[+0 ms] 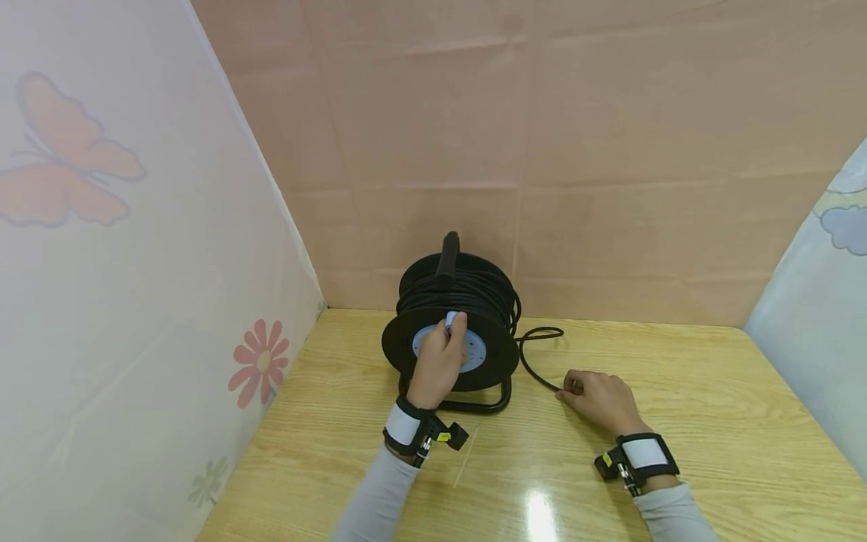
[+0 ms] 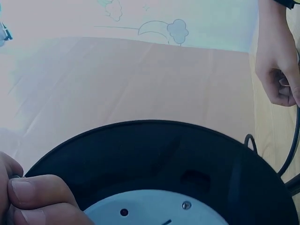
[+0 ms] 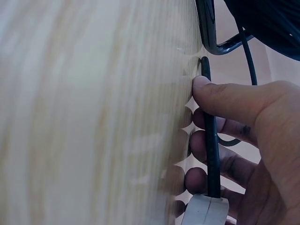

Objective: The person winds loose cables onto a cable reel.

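A black cable reel (image 1: 394,342) stands on the wooden table, its drum wound with black cable. My left hand (image 1: 436,369) grips a light-blue knob (image 1: 451,317) on the front disc, beside the pale blue centre plate (image 2: 154,206). Off the drum's right side, a loose length of cable (image 1: 531,370) loops out to my right hand (image 1: 603,399). In the right wrist view, that hand pinches the cable (image 3: 212,154) between thumb and fingers, low over the tabletop. A white plug (image 3: 206,211) sits on the cable's end below the fingers; the hand hides it in the head view.
The reel has a carrying handle (image 1: 447,263) on top and a tubular black stand (image 1: 474,408) beneath. A brown paper wall (image 1: 609,150) rises close behind it. White patterned sheets flank the wooden table (image 1: 731,391) on the left and right.
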`<state>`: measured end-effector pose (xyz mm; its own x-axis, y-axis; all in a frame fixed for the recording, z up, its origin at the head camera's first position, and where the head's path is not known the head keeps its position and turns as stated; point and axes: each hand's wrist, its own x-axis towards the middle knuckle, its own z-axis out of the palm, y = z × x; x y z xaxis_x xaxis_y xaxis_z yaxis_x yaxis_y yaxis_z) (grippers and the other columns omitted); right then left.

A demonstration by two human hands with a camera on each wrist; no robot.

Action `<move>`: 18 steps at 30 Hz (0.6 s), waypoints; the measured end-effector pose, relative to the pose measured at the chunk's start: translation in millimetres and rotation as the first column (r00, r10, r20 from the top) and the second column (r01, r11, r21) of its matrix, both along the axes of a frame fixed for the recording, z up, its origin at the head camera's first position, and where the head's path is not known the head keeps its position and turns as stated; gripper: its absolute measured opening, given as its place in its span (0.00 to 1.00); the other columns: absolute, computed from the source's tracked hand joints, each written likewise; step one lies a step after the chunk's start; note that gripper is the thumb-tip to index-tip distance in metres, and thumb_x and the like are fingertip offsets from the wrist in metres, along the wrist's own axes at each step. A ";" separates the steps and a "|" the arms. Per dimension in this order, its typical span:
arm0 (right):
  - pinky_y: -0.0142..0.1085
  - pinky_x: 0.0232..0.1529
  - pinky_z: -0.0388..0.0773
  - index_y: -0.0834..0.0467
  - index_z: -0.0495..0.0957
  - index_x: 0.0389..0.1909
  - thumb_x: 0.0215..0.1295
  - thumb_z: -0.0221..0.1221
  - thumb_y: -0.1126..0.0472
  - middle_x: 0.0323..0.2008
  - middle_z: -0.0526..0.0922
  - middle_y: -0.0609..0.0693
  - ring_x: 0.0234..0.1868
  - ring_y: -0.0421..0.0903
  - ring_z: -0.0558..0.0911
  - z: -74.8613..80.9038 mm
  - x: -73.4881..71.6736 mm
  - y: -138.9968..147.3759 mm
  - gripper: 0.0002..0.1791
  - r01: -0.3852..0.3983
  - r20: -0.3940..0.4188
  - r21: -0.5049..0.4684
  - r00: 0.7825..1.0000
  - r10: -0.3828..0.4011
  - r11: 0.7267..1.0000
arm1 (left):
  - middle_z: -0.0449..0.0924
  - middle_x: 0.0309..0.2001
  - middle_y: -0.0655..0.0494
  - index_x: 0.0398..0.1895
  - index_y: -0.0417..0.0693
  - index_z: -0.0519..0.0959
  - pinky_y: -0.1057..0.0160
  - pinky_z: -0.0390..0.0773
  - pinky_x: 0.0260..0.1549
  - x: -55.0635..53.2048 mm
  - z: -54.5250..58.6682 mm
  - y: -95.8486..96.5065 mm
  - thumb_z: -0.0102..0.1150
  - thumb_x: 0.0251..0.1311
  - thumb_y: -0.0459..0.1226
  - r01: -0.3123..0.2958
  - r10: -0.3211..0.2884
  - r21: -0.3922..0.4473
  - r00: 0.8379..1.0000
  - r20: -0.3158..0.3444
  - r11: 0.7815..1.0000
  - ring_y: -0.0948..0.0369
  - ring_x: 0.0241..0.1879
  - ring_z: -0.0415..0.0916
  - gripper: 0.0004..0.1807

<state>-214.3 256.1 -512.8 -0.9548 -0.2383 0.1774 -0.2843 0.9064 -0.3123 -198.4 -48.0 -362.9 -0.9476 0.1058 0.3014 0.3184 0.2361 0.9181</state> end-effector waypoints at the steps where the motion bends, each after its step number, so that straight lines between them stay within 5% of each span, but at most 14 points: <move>1: 0.36 0.19 0.62 0.44 0.77 0.26 0.56 0.67 0.45 0.17 0.70 0.39 0.17 0.40 0.67 -0.5 0.0 0.0 0.11 0.000 -0.002 0.000 1.000 0.000 1.000 | 0.62 0.15 0.55 0.23 0.44 0.62 0.64 0.62 0.18 -0.9 -2.1 1.0 0.36 0.78 0.47 0.008 -0.008 0.002 1.000 -0.001 1.000 0.59 0.15 0.60 0.24; 18: 0.38 0.23 0.65 0.42 0.77 0.27 0.59 0.64 0.45 0.20 0.74 0.37 0.20 0.39 0.69 1.5 2.2 2.6 0.09 -0.029 0.038 -0.029 0.999 0.030 0.999 | 0.66 0.15 0.55 0.22 0.45 0.64 0.66 0.66 0.18 -5.2 -18.2 16.4 0.35 0.76 0.54 0.045 -0.045 -0.027 0.999 -0.016 0.999 0.59 0.15 0.64 0.27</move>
